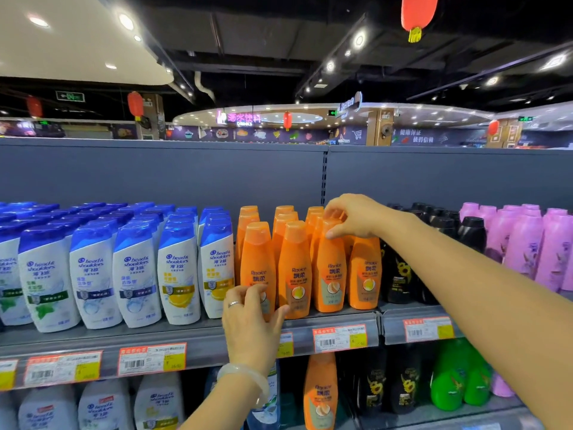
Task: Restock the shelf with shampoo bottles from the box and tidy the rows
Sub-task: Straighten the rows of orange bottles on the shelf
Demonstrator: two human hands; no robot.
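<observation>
On top shelf (192,339), four front orange shampoo bottles (294,268) upright, just right of white-and-blue bottles (136,274).
Left hand (252,321) grasping leftmost orange bottle (257,259) low down; right hand (353,217) pinching third orange bottle (329,268) by its cap.

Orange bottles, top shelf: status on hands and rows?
Left hand grips the front-left orange bottle low. Right hand pinches the cap of the third orange bottle. Rows upright, nothing in the way.
</observation>
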